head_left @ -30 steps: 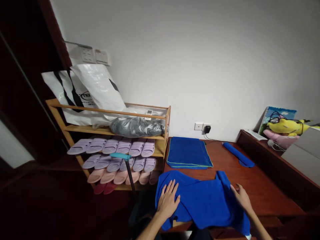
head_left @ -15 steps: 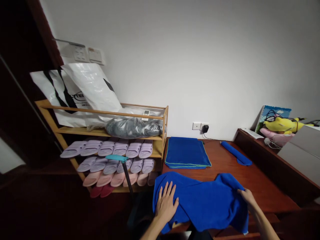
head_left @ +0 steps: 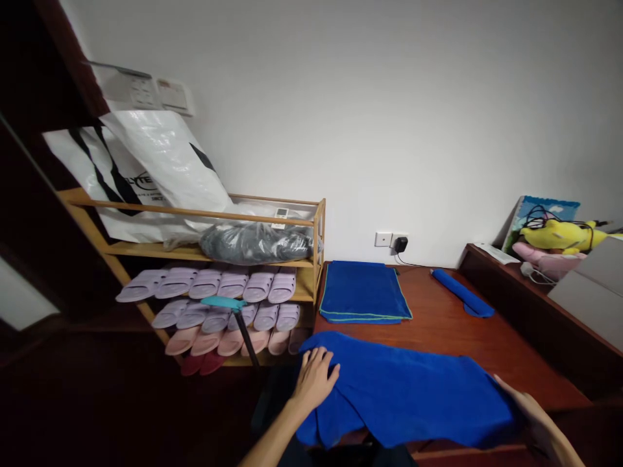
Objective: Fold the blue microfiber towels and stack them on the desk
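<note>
A blue towel lies spread across the near part of the reddish-brown wooden surface, its front edge hanging over. My left hand rests on its left end, fingers bent and apart, thumb out to the side. At the towel's right end is my right hand, closed on the edge with one digit stretched along it; its other fingers are mostly hidden. Behind the towel sits a flat stack of folded blue towels with green edging. A rolled blue towel lies farther right.
At left stands a wooden shoe rack with rows of purple and pink slippers, topped by white bags. A teal-topped pole leans before it. A black plug is in the wall. A yellow plush toy lies right.
My right hand has moved right, and the towel's bunched right end is now stretched out flatter. My left hand has shifted slightly left and up, its fingers more bent.
</note>
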Demonstrator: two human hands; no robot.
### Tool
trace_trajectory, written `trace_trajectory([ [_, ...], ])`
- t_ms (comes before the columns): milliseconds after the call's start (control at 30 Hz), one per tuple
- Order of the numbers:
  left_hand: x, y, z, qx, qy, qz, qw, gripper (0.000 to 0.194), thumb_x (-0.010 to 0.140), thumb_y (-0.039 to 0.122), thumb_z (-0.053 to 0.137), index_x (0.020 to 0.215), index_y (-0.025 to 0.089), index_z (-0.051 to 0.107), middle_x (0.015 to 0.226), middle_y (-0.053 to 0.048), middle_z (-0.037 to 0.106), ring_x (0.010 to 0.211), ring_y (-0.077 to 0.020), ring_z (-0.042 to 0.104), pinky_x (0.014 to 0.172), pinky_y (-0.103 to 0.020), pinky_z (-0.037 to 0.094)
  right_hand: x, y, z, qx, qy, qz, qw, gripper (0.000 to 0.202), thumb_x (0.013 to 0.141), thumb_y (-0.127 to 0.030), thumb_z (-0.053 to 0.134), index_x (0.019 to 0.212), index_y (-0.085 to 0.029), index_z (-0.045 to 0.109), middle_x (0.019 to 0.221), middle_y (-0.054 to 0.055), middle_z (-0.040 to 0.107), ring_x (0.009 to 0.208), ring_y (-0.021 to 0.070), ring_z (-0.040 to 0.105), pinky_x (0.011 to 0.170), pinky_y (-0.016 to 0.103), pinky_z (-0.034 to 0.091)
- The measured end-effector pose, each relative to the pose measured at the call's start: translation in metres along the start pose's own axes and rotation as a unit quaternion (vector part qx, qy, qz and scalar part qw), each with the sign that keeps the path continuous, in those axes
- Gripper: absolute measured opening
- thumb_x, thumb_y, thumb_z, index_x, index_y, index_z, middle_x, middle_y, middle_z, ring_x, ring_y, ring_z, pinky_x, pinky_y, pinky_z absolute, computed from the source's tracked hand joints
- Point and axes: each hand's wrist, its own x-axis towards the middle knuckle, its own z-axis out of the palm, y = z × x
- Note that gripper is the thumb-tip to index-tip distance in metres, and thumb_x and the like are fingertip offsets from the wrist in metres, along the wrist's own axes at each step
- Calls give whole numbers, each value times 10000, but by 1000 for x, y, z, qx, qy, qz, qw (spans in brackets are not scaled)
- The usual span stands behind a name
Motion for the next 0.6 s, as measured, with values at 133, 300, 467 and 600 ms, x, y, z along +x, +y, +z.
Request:
trace_trajectory([
  [133, 11, -15, 6, 5, -36, 45, 998, 475, 892, 315, 431, 1356, 216, 449, 1456, -101, 392, 1347, -264, 314, 1080, -462, 252, 27, -1, -7, -27, 52, -13, 998, 366, 499, -537, 629, 550, -175, 644, 631, 120, 682, 778, 341, 655, 671, 355, 509],
  [300, 16, -27, 13, -22, -97, 42, 994, 528, 885, 447, 451, 1384, 281, 406, 1488, -69, 345, 1363, -270, 293, 1087, -493, 236, 43, -20, -22, 108, 75, -135, 982, 372, 517, -516, 683, 704, -197, 634, 687, 35, 687, 734, 254, 646, 624, 282, 490],
  [467, 37, -53, 17, -52, 20, -78, 995, 429, 901, 320, 385, 1285, 176, 508, 1414, -119, 443, 1321, -254, 364, 1066, -445, 274, 49, -29, -15, 202, 120, -103, 967, 346, 533, -474, 678, 744, -216, 585, 529, -19, 592, 499, 192, 579, 474, 266, 446],
  [600, 54, -81, 21, -180, -6, -201, 963, 452, 804, 325, 523, 1218, 141, 527, 1223, -143, 592, 1166, -272, 529, 949, -380, 395, 61, -27, -4, 197, 124, -98, 967, 405, 483, -404, 642, 843, -232, 572, 647, 23, 669, 607, 247, 652, 573, 312, 520],
])
